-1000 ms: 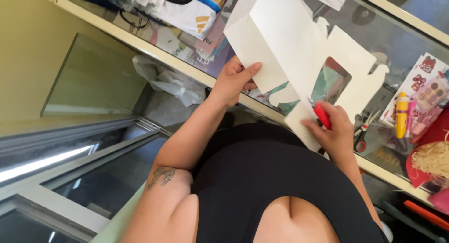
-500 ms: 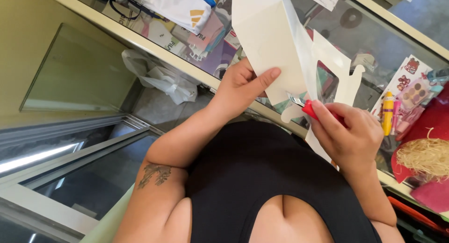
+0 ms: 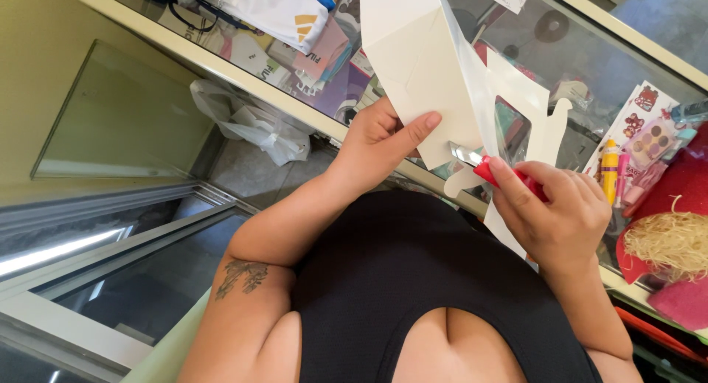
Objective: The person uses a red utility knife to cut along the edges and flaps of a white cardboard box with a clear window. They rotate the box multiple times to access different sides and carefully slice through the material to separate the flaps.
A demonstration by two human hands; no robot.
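My left hand [image 3: 380,143] grips a folded white cardboard box blank [image 3: 413,51] by its lower edge, thumb pressed flat on the face. The card stands up over a glass counter [image 3: 243,77], and it has a clear window panel [image 3: 509,129] and cut-out flaps. My right hand [image 3: 560,213] is closed around a red utility knife [image 3: 493,172]. Its short metal blade [image 3: 464,154] points left and touches the card's lower edge just right of my left thumb.
Under the counter glass lie packets, a sports shirt [image 3: 287,11] and cards. A crumpled plastic bag [image 3: 251,125] sits on the floor below. At right are a yellow tube [image 3: 609,162], a sticker sheet [image 3: 641,125] and straw-like raffia [image 3: 667,243] on red material.
The card has been swung from facing me to more edge-on and upright. My right hand with the knife has moved up to its lower edge, and my left thumb now lies across the face.
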